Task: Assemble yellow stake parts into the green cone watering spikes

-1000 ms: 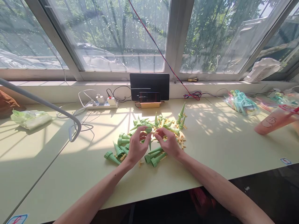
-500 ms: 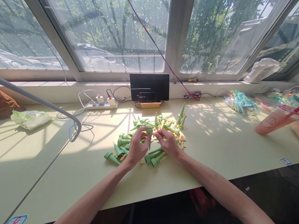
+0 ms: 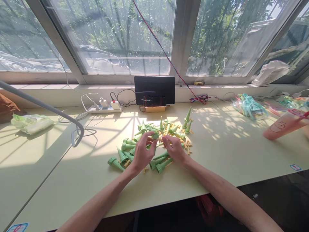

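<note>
My left hand (image 3: 144,151) is closed on a green plastic watering spike (image 3: 154,136), its wide collar at the top and its point downward. Close by on the right, my right hand (image 3: 174,147) is pinched together beside the spike's collar, with a small gap between. Whatever sits in that pinch is too small to make out. Around and beneath both hands lies a loose pile of green spikes (image 3: 161,165), mixed with small yellow valve pieces (image 3: 188,147). Two green spikes (image 3: 187,118) stand point up at the pile's far right, yellow pieces at their sides.
Behind the pile, a phone (image 3: 154,101) leans before a dark tablet (image 3: 154,86). A power strip (image 3: 106,109) with cables is at back left, near a grey bent metal bar (image 3: 78,124). On the right are bagged items (image 3: 249,106) and a pink cup (image 3: 276,127).
My right hand has drawn slightly to the right, away from the watering spike's collar. My left hand keeps hold of the spike, with its collar tilted a little differently.
</note>
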The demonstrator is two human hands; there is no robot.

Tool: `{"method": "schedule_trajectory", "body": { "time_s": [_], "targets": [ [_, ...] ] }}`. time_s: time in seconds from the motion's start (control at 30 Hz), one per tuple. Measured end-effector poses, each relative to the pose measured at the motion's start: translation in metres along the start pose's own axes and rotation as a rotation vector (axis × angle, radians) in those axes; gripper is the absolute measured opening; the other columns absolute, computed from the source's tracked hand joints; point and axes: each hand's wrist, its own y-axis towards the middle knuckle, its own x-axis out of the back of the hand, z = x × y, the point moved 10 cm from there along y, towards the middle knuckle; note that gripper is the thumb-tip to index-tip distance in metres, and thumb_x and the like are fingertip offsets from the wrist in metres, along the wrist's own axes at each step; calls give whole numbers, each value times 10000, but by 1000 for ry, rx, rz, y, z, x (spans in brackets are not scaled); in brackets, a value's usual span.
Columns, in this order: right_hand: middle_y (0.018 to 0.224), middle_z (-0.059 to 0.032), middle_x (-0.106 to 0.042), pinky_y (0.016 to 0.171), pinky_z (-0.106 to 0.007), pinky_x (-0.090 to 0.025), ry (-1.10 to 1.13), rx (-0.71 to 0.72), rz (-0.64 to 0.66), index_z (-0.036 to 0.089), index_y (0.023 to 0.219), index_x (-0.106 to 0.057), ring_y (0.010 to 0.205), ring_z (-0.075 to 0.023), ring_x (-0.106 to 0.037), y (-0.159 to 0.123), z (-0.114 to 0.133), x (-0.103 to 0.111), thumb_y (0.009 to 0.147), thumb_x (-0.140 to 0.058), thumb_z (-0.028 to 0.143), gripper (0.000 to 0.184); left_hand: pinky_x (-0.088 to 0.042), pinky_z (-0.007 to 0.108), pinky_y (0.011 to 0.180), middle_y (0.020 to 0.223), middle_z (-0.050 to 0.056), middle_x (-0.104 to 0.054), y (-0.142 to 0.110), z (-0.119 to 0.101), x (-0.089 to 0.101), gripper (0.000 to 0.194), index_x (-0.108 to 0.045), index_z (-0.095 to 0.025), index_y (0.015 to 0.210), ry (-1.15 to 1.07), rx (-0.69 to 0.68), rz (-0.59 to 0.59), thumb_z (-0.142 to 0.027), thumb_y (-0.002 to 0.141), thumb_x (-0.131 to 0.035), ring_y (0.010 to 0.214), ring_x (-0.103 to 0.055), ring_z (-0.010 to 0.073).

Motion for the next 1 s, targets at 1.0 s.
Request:
{"method": "schedule_trajectory", "body": {
  "time_s": [1.0],
  "targets": [
    [723, -14, -611, 616, -257, -440, 14, 36, -10, 185, 881, -605, 642, -135, -546, 0, 7, 1, 936, -523, 309, 158, -598, 289, 678, 857, 20, -630, 1, 4, 0, 224, -542, -212, 1088, -24, 56, -4, -300, 887, -589, 711, -644, 128]
  ]
}}
